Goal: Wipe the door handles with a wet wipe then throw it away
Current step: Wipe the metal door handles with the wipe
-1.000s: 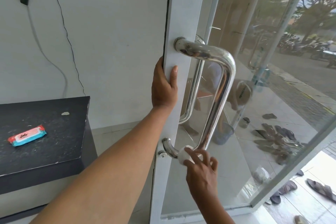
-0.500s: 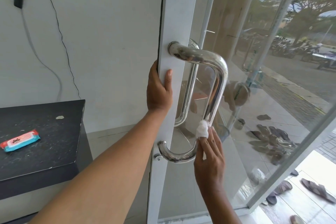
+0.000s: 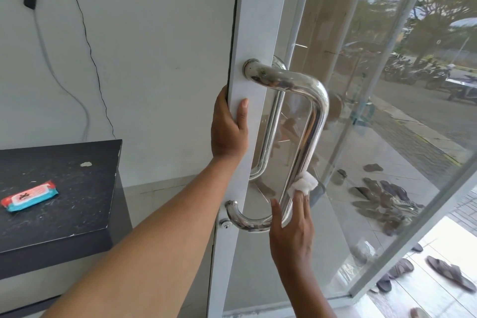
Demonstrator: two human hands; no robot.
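Glass entry door (image 3: 258, 8), wipe pack (image 3: 29, 196) on desk (image 3: 64, 214). Left hand (image 3: 228, 128) gripping door edge, right hand (image 3: 291, 235) pinching wipe (image 3: 303, 184) against handle (image 3: 307, 137) bar. Mid-wipe probably; outer handle and binning left.

Right hand (image 3: 290, 235) now higher than a second ago, off the handle's lower bend, wet wipe (image 3: 303, 184) pressed on the door handle (image 3: 313, 137) upright bar, lower centre-right of frame

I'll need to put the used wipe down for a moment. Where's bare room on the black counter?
The black counter is bare right of the wipes pack, out to its right edge, and along the front. A pale scrap lies near the back.
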